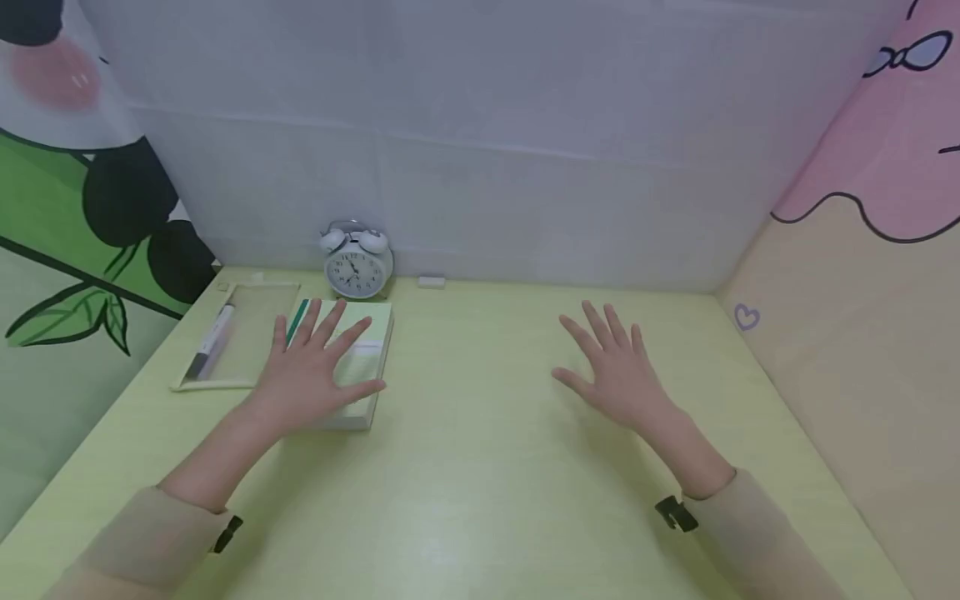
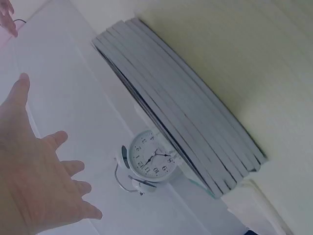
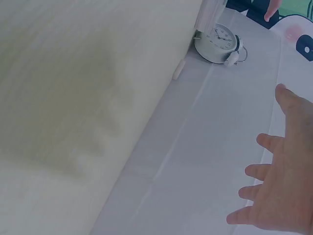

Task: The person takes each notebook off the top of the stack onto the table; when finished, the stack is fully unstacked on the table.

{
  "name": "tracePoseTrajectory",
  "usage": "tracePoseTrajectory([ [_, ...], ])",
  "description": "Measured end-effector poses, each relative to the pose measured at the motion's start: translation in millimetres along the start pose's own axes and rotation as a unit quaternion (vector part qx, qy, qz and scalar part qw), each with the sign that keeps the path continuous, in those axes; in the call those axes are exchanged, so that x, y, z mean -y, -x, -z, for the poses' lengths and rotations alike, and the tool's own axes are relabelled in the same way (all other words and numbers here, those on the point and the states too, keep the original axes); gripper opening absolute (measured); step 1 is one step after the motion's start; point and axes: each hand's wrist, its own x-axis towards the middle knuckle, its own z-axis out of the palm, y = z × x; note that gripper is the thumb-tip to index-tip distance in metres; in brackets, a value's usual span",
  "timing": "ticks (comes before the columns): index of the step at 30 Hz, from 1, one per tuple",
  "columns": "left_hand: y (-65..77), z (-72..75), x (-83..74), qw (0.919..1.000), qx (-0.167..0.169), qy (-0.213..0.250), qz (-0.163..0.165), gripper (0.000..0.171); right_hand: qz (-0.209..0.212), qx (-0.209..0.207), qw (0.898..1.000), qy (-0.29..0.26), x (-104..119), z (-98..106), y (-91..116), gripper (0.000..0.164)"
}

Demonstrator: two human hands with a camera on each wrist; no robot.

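My left hand (image 1: 307, 371) hovers palm down with fingers spread, overlapping a stack of books (image 1: 365, 360) in the head view. From the left wrist, the stack (image 2: 181, 107) shows as several thin volumes lying flat, and that palm is raised above them, holding nothing. On the right, my other hand (image 1: 618, 379) is also spread wide over the bare tabletop, casting a shadow below it. Behind the books stands a white twin-bell alarm clock (image 1: 357, 272).
Left of the books lies a flat see-through pouch (image 1: 262, 333) with cream edges, a white marker pen (image 1: 213, 340) in it. A small white block (image 1: 431, 282) sits by the back wall. Printed curtains flank the pale table (image 1: 480, 467) on both sides.
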Motion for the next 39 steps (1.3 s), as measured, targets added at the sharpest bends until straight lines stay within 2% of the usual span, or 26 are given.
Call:
tracePoseTrajectory([
  [6,-3.3,7.0,26.7,0.9999,-0.007,-0.011,0.007,0.095,0.023,-0.013,1.000,-0.014,19,15,-27,0.075],
  [14,-7.5,-2.5,67.3,0.9999,0.003,-0.007,0.011,0.107,0.048,0.012,0.995,-0.090,55,9,-65,0.082],
  [20,-7.3,-14.2,90.9,0.9987,0.032,0.035,0.020,0.117,0.044,0.054,0.983,-0.172,88,-14,-87,0.090],
  [24,-8.3,-23.2,105.1,0.9954,0.042,0.080,0.032,0.125,0.028,0.084,0.968,-0.236,111,-33,-99,0.097],
  [27,-10.0,-29.5,116.0,0.9915,0.057,0.108,0.045,0.128,0.011,0.099,0.959,-0.264,126,-48,-108,0.100],
  [33,-10.4,-35.9,129.9,0.9803,0.101,0.158,0.062,0.124,-0.012,0.125,0.946,-0.299,151,-81,-123,0.102],
  [39,-9.1,-38.9,139.3,0.9728,0.111,0.195,0.059,0.117,-0.016,0.172,0.933,-0.317,169,-108,-131,0.101],
])
